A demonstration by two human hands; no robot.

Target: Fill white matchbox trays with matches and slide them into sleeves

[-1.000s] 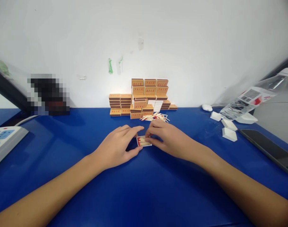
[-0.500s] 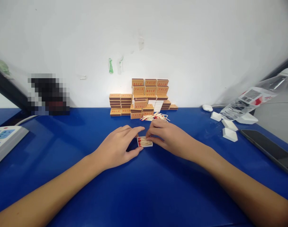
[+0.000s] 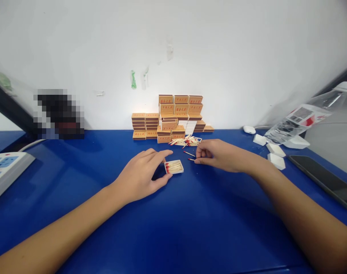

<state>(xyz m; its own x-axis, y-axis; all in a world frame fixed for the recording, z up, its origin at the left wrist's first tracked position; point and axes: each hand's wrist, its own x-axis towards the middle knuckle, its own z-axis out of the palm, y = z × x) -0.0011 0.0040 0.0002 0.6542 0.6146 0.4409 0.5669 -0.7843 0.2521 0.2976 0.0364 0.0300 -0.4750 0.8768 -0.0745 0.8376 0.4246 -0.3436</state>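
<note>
Partly btwn L fingers (image 3: pixel 161 182): tray (image 3: pixel 178 172).

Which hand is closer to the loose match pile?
Right. The right hand is just right of and nearer the camera than the pile; the left hand is farther off, left and nearer the camera, at the match tray.

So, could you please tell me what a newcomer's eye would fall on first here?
Probably the stack of matchboxes by the white wall, with a loose pile of matches in front. Next, the tray of matches on the blue table at the left hand, and the clear bottle at far right.
</note>
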